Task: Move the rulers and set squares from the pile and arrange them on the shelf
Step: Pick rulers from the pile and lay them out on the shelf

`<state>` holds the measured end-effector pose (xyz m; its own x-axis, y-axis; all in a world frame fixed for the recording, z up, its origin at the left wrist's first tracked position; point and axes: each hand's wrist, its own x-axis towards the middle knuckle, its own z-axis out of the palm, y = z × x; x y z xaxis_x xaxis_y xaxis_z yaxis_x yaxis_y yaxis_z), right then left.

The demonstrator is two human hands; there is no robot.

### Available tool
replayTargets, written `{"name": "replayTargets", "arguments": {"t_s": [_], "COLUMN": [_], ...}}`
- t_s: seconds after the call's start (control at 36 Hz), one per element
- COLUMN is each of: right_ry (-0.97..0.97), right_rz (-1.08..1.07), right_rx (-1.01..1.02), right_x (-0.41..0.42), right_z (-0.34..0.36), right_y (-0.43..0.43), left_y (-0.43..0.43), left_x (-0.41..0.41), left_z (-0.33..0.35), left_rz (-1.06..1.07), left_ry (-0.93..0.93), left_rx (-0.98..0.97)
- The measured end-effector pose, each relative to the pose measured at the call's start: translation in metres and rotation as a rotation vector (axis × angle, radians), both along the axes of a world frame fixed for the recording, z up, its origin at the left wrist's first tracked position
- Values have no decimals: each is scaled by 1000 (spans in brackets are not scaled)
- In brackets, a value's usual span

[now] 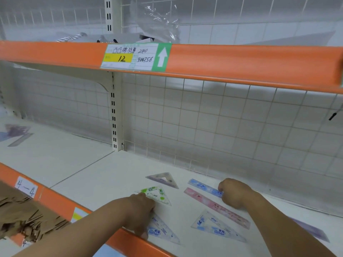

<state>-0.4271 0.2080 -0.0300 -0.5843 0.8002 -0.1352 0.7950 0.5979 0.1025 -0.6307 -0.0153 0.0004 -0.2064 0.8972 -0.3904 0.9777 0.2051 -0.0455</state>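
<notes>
Blue plastic ruler (202,187) lies on the white metal shelf (92,173) beside a pink plastic ruler (217,207) — right hand (234,193) curled round its end, arranging it. Left hand (142,210) covers a corner of the green clear set square (157,194); its grip can't be told. Next, likely — straighten, then let go.

My left hand (141,206): bare, seen from the back; rounded knuckles, and a thumb that is the only digit clearly outlined.
My right hand (235,193): bare, also seen from the back; a compact, rounded shape with the knuckles showing as soft bumps.
My left forearm (83,225): bare skin from the wrist to the lower edge of the view, smooth, widening toward the camera.
My right forearm (289,225): bare as well, smooth, broadening toward the bottom right corner.
Nails and fine skin detail: too blurred to tell.
Clothing: only bare skin lies within the view, so what I wear cannot be told.
</notes>
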Motion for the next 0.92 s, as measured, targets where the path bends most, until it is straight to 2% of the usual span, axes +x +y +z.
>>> {"name": "replayTargets", "arguments": {"t_s": [0.19, 0.36, 0.47, 0.61, 0.92], "right_ry": [3, 175, 224, 176, 198], "right_rz": [16, 131, 267, 365, 165], "right_rx": [49, 118, 95, -4, -231], "right_x": [-2, -22, -41, -55, -68], "right_z": [4, 23, 26, 18, 3], "right_y": [-10, -51, -90, -130, -166], "left_y": [-1, -1, -2, -6, -15], "left_x": [0, -1, -2, -5, -22], "left_z": [0, -1, -1, 0, -6], "left_rz": [-5, -19, -29, -44, 109], "left_ry": [-8, 4, 2, -5, 4], "left_rx": [14, 29, 32, 42, 82]}}
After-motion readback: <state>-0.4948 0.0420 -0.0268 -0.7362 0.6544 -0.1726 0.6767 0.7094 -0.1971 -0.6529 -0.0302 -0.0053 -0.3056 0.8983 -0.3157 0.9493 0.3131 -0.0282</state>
